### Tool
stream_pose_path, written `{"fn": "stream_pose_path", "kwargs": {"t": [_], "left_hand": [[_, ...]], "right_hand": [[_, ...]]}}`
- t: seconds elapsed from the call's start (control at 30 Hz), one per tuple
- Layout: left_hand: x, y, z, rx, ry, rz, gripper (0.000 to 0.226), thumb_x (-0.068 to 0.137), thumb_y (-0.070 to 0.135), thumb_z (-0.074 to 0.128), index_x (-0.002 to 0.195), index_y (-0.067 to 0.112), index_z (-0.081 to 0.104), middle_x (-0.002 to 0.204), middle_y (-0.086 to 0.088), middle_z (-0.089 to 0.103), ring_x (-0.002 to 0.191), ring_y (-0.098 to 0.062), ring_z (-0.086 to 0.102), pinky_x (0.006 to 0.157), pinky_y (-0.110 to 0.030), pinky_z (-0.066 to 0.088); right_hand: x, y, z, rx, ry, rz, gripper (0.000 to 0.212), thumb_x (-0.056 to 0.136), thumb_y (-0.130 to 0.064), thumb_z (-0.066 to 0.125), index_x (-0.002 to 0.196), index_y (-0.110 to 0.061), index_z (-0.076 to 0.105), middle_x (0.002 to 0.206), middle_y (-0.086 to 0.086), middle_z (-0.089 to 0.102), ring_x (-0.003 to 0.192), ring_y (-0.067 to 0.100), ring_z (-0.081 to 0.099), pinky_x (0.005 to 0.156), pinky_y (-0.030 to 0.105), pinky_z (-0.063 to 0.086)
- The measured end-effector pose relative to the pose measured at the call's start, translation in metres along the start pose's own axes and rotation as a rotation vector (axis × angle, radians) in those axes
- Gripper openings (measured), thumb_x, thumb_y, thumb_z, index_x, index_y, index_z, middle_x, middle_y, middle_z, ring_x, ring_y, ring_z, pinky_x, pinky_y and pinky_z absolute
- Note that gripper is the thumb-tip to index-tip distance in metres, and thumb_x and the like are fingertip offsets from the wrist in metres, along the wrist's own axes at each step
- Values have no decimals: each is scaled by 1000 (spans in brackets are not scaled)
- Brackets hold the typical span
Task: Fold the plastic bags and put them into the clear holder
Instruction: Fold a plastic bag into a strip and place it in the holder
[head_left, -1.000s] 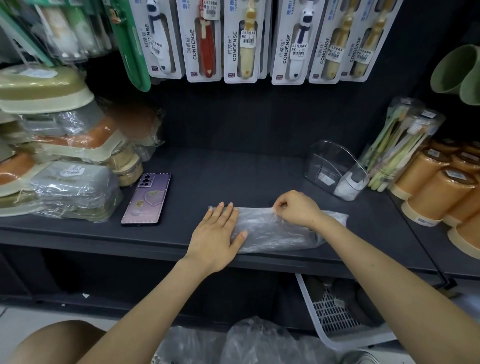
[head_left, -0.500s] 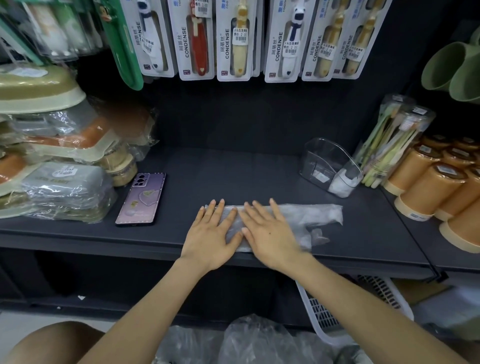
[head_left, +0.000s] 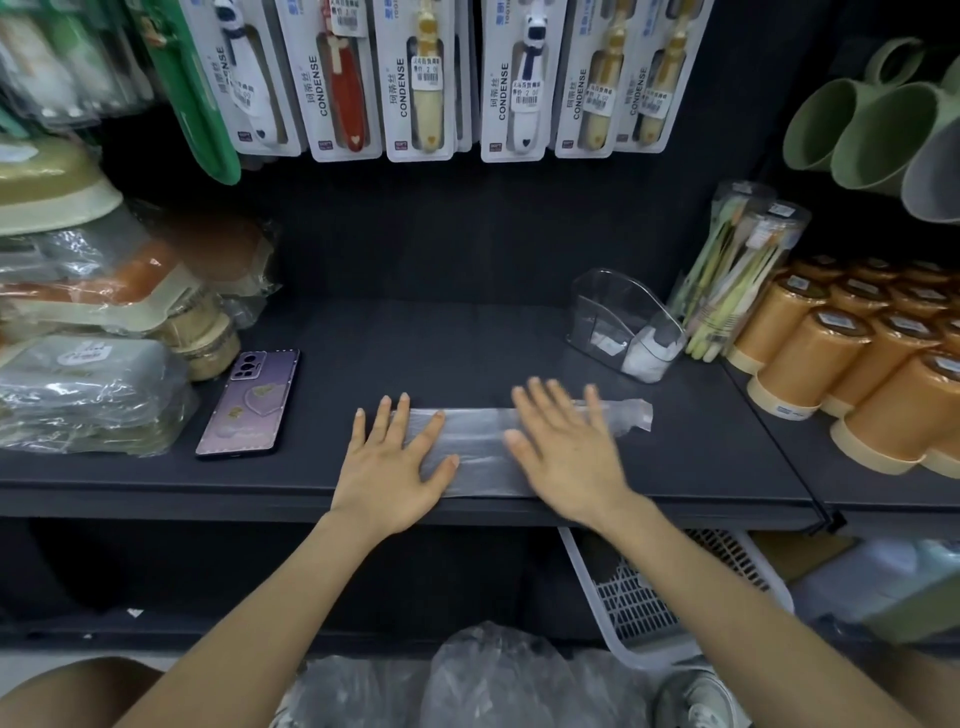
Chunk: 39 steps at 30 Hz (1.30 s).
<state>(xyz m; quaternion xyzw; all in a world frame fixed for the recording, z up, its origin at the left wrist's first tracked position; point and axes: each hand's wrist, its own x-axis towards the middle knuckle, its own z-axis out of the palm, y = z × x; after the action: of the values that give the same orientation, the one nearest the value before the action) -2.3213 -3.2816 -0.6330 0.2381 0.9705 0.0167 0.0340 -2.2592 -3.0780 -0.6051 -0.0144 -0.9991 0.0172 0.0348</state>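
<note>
Where blurred right hand (head_left: 566, 457) lies, bag (head_left: 478, 447) is hidden.

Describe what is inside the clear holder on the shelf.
In the clear holder, a white folded wad sits at the near end. How many bags that is cannot be told.

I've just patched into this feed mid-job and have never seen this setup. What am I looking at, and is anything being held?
No machine here: a person works with bare hands, and the view comes from a camera on their head, looking forward and down. The left hand and right hand lie flat, fingers straight, on a plastic bag folded into a long strip on the dark shelf. Neither has a grip on anything. The clear holder stands behind, to the right, with something white inside. A phone lies to the left.
</note>
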Motion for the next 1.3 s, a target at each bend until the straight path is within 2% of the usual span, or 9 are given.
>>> {"fn": "stream_pose_path", "kwargs": {"t": [0.17,0.3,0.5,0.63,0.73,0.87,1.07,1.23,1.3], "left_hand": [[0,-2,-3,-26,-39,-6,83,77,74,-7,152,39,-5,161,-6,-11,148,-21,-15,119,-43,-12],[-1,0,-4,-27,-39,-7,67,93,66,11,152,39,-4,161,-6,-12,148,-21,-15,119,-43,-11],[1,-3,-6,-120,-40,-12,78,92,69,17,150,29,-17,161,-5,-13,147,-20,-16,119,-41,-10],[2,-6,-11,-407,30,-35,86,92,64,36,151,26,-14,162,-4,-6,148,-20,-12,120,-36,-7],[-11,-9,-15,-602,246,5,84,84,73,41,151,26,25,159,-2,20,149,-21,7,119,-35,8],[-41,-14,-10,-559,487,232,64,84,75,38,107,26,72,121,10,59,117,-12,49,100,-36,37],[-55,-21,-2,-621,331,335,54,76,70,57,107,28,71,106,28,60,106,5,51,95,-13,36],[-46,-23,-3,-662,344,192,10,83,37,69,93,38,67,93,26,65,100,8,53,87,-13,41],[-45,-23,-6,-717,342,127,23,86,20,71,81,41,64,85,22,68,94,4,57,78,-9,41]], "right_hand": [[5,-3,22,100,-174,-50,99,70,-74,-24,154,-28,4,162,-6,-3,148,11,-9,116,47,-15],[-15,45,16,20,-9,16,110,67,-73,-34,153,-25,14,161,2,9,149,20,4,117,47,-9],[-37,30,18,226,293,-321,50,81,-59,50,108,-23,73,121,-4,66,112,17,58,103,41,41],[-40,26,23,418,246,-244,47,79,-58,51,99,-24,76,110,-11,67,104,6,48,94,23,30],[-47,22,29,367,379,-272,32,81,-48,55,85,-25,76,97,-12,69,94,5,49,87,25,31],[-55,19,31,335,482,-294,24,87,-36,55,75,-25,74,82,-16,67,82,6,54,85,25,33],[-58,20,10,470,396,-188,30,89,-37,49,78,-21,71,80,-14,68,79,9,60,83,21,36],[-39,28,-6,467,194,-171,31,97,-28,46,86,-11,69,85,-3,69,83,18,59,81,26,39],[-32,32,-7,507,121,-140,27,100,-25,48,87,-10,66,85,-2,68,83,17,59,80,32,45]]}}
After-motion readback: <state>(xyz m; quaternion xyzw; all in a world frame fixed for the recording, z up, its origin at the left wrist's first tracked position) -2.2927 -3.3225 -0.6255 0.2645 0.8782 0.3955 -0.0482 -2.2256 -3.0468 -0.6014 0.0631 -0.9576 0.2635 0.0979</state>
